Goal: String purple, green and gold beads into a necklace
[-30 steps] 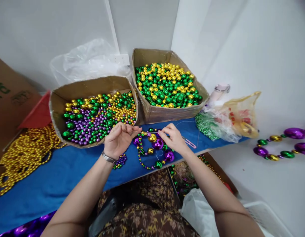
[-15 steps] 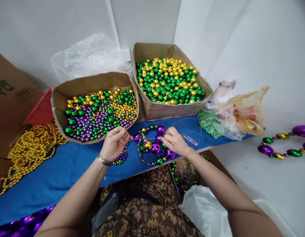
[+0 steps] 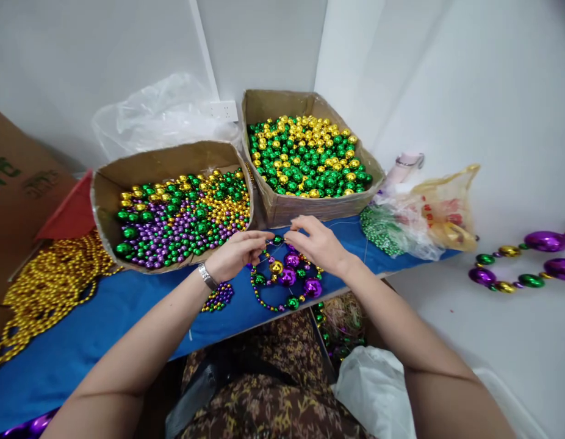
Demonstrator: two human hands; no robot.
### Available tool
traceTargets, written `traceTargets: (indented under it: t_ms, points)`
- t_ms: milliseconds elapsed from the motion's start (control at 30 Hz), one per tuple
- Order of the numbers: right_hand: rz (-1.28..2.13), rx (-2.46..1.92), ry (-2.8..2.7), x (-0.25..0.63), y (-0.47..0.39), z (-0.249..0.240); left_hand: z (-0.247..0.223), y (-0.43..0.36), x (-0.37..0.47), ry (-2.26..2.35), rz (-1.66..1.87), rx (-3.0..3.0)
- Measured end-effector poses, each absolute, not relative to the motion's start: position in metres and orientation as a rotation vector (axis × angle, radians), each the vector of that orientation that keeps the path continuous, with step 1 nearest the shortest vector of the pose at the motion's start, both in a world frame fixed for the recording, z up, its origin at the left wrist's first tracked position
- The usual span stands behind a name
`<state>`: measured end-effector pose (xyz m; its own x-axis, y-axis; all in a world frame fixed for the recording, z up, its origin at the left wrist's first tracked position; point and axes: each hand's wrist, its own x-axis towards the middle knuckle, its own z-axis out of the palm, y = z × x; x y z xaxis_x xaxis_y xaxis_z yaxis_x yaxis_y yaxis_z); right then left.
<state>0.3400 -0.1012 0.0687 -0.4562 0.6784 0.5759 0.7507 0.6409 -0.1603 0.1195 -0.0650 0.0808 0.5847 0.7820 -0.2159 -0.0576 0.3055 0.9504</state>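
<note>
brown cardboard sheet [image 3: 17,201]: dark green printed letters on it at the far left, cut off by the edge and too blurry to read.
yellow plastic bag [image 3: 440,210]: red print on its side, crumpled and too small to read.
bead boxes: no words to be seen on their walls.
blue surface: no words or numbers on it.
readable text: none, not one word, brand or number can be made out anywhere.
</note>
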Motion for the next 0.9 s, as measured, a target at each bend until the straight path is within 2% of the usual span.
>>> traceTargets:
  t_ms: [167, 333, 600, 800, 900]
  points:
    - [0.086, -0.967, -2.263, 0.316, -0.073, 0.078, 0.078, -0.072, 0.126, 0.791, 0.625, 1.362]
    - [0.219, -1.102, -1.873, 0.308, -0.082, 0.063, 0.078, -0.075, 0.126, 0.838, 0.723, 1.233]
    - [0.702, -1.185, -1.703, 0.288, -0.109, 0.03, 0.078, -0.073, 0.121, 0.823, 0.747, 1.164]
    - [1.08, -1.083, -1.534, 0.281, -0.107, 0.021, 0.077, -0.072, 0.118, 0.828, 0.768, 1.172]
    - [1.045, -1.1, -1.527, 0.272, -0.105, 0.017, 0.077, -0.073, 0.118, 0.836, 0.772, 1.209]
